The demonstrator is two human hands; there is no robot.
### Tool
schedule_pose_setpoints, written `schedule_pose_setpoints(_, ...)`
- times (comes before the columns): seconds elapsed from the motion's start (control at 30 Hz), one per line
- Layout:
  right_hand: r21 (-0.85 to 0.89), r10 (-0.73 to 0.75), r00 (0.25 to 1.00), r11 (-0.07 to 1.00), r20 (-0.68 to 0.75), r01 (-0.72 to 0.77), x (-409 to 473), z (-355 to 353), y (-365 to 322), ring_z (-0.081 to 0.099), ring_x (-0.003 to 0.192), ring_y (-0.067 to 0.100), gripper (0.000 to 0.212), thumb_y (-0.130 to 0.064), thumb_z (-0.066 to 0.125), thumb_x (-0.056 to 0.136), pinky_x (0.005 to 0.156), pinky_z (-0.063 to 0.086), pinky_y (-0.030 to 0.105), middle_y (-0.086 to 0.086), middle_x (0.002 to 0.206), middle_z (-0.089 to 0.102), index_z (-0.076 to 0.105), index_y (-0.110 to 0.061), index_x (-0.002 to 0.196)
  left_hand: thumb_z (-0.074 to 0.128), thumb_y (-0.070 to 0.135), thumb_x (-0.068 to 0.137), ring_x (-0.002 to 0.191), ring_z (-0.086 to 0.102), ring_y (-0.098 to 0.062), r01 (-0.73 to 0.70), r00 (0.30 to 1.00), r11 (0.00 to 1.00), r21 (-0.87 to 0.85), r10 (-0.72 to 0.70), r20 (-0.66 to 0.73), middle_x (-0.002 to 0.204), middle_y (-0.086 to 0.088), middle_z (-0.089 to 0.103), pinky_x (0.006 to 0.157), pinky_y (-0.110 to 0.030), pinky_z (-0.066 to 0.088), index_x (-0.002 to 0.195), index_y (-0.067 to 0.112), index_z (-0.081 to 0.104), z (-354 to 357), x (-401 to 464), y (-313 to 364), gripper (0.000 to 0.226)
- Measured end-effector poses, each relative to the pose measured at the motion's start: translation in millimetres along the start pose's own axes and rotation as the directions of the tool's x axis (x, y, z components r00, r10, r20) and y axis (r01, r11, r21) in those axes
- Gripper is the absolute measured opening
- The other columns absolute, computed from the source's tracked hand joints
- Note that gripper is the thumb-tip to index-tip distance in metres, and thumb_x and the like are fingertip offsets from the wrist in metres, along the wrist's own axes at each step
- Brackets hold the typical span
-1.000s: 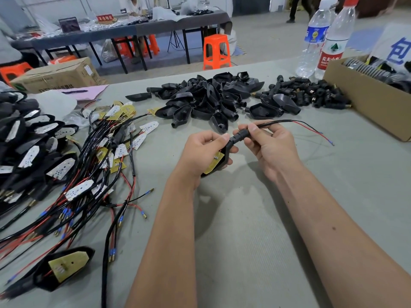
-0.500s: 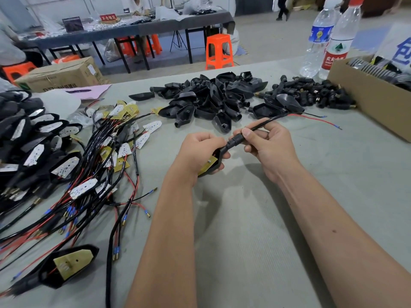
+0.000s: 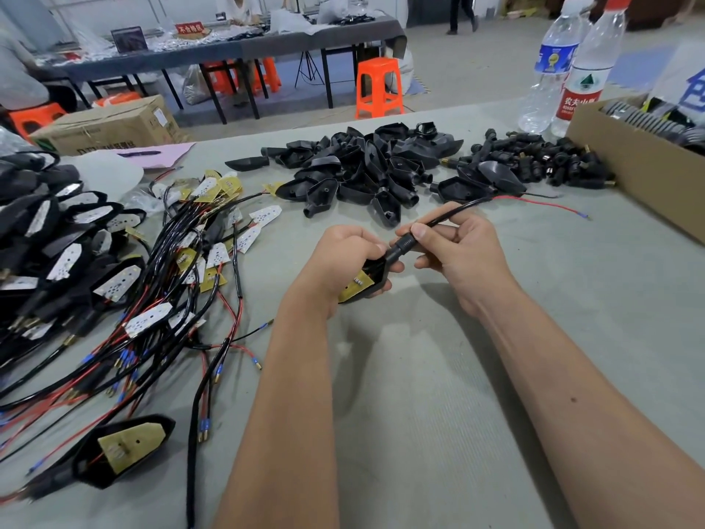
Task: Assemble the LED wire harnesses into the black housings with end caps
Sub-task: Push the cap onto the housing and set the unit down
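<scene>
Centre of frame: a black housing (image 3: pixel 375 278) with a yellow board inside is gripped by the left hand (image 3: pixel 343 261), fingers curled round it. An end cap (image 3: pixel 405 244) at the housing's neck is pinched by the right hand (image 3: pixel 454 253) between thumb and forefinger; the harness wire (image 3: pixel 534 200) is seen trailing to the upper right over the grey table (image 3: pixel 438 376).

Left of frame: a tangle of wire harnesses (image 3: pixel 183 269) with white and yellow boards.

Upper centre: a heap of empty housings (image 3: pixel 366 166); to its right, a pile of end caps (image 3: pixel 541 162).

Upper right: two water bottles (image 3: pixel 572 70), one red label partly read as "农夫山"; a cardboard box (image 3: pixel 641 166) beside them.

Background: a red sign (image 3: pixel 189 28), writing too blurred to be read.
</scene>
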State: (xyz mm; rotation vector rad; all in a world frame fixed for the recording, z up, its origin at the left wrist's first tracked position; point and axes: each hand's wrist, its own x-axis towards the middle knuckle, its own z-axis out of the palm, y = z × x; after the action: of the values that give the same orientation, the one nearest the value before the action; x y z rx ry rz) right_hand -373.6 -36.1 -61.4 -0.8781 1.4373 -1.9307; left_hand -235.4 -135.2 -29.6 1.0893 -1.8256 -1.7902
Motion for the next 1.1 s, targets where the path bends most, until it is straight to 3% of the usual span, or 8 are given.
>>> schedule_pose_setpoints(0.17, -0.012, 0.036, 0.999, 0.999, 0.008, -0.036, 1, -2, 3, 0.078, 0.087, 0.024, 0.006, -0.005, 0.068, 0.097, 0.055, 0.055, 0.022, 0.009, 0.095, 0.080, 0.063, -0.005, 0.100, 0.052, 0.002, 0.101, 0.058, 0.070, -0.029, 0.010, 1.000, 1.000, 0.013, -0.011, 0.029, 0.087, -0.019, 0.077, 0.049, -0.027, 0.054, 0.102, -0.001, 0.060, -2, 0, 0, 0.008)
schedule_pose_setpoints(0.3, 0.013, 0.051, 0.991, 0.999, -0.124, -0.050, 4, -3, 6, 0.072, 0.077, 0.012, 0.005, -0.008, 0.080, 0.088, 0.061, 0.055, 0.022, 0.003, 0.085, 0.078, 0.075, -0.011, 0.089, 0.076, 0.004, 0.088, 0.063, 0.070, -0.027, -0.052, 0.998, 0.998, 0.023, 0.051, 0.044, 0.091, -0.021, 0.076, 0.055, -0.028, 0.057, 0.090, 0.004, 0.062, -3, -1, -4, 0.014)
schedule_pose_setpoints(0.43, 0.079, 0.062, 0.986, 0.996, -0.158, -0.050, 4, -6, 6, 0.074, 0.076, 0.014, 0.006, -0.009, 0.081, 0.086, 0.060, 0.054, 0.020, 0.005, 0.081, 0.078, 0.077, -0.013, 0.086, 0.086, 0.006, 0.077, 0.066, 0.069, -0.018, -0.197, 0.977, 0.951, 0.239, 0.209, -0.028, 0.083, -0.008, 0.078, 0.071, -0.034, 0.060, 0.084, 0.008, 0.067, -2, 5, -10, 0.021)
schedule_pose_setpoints(0.6, 0.105, 0.049, 0.981, 0.994, -0.185, -0.030, 5, -5, 4, 0.078, 0.080, 0.020, 0.003, -0.006, 0.072, 0.095, 0.056, 0.053, 0.018, 0.008, 0.082, 0.079, 0.070, -0.008, 0.095, 0.086, 0.010, 0.075, 0.063, 0.070, -0.015, -0.299, 0.937, 0.908, 0.293, 0.338, -0.093, 0.078, -0.002, 0.077, 0.061, -0.033, 0.060, 0.081, 0.015, 0.074, -5, 7, -11, 0.015)
schedule_pose_setpoints(0.7, 0.076, 0.031, 0.975, 0.997, -0.218, -0.015, 5, -4, 4, 0.079, 0.081, 0.023, 0.001, -0.007, 0.066, 0.100, 0.049, 0.051, 0.019, 0.009, 0.083, 0.079, 0.065, -0.008, 0.100, 0.086, 0.016, 0.076, 0.065, 0.071, -0.018, -0.334, 0.920, 0.879, 0.341, 0.383, -0.085, 0.076, 0.002, 0.076, 0.066, -0.039, 0.060, 0.079, 0.023, 0.075, -6, 8, -10, 0.013)
schedule_pose_setpoints(0.8, 0.063, 0.026, 0.972, 0.998, -0.235, -0.011, 4, -3, 5, 0.079, 0.082, 0.025, 0.002, -0.009, 0.062, 0.102, 0.045, 0.049, 0.020, 0.010, 0.084, 0.079, 0.060, -0.008, 0.103, 0.086, 0.022, 0.076, 0.062, 0.067, -0.013, -0.340, 0.909, 0.852, 0.398, 0.406, -0.094, 0.070, 0.003, 0.073, 0.066, -0.034, 0.055, 0.077, 0.029, 0.074, -9, 9, -13, 0.014)
schedule_pose_setpoints(0.93, 0.036, 0.028, 0.977, 0.999, -0.213, -0.020, 2, -2, 5, 0.079, 0.083, 0.022, 0.005, -0.009, 0.067, 0.099, 0.046, 0.051, 0.021, 0.007, 0.085, 0.080, 0.062, -0.009, 0.099, 0.086, 0.019, 0.077, 0.058, 0.064, -0.011, -0.373, 0.903, 0.850, 0.373, 0.425, -0.067, 0.066, 0.002, 0.072, 0.062, -0.028, 0.051, 0.077, 0.027, 0.075, -8, 9, -16, 0.014)
schedule_pose_setpoints(1.1, -0.025, -0.017, 0.986, 1.000, -0.164, 0.013, 1, -3, 5, 0.079, 0.082, 0.021, 0.012, -0.008, 0.078, 0.090, 0.054, 0.054, 0.021, 0.007, 0.086, 0.080, 0.067, -0.010, 0.093, 0.086, 0.020, 0.076, 0.060, 0.066, -0.013, -0.379, 0.897, 0.839, 0.390, 0.437, -0.070, 0.067, 0.004, 0.072, 0.067, -0.037, 0.055, 0.076, 0.028, 0.075, -5, 12, -17, 0.014)
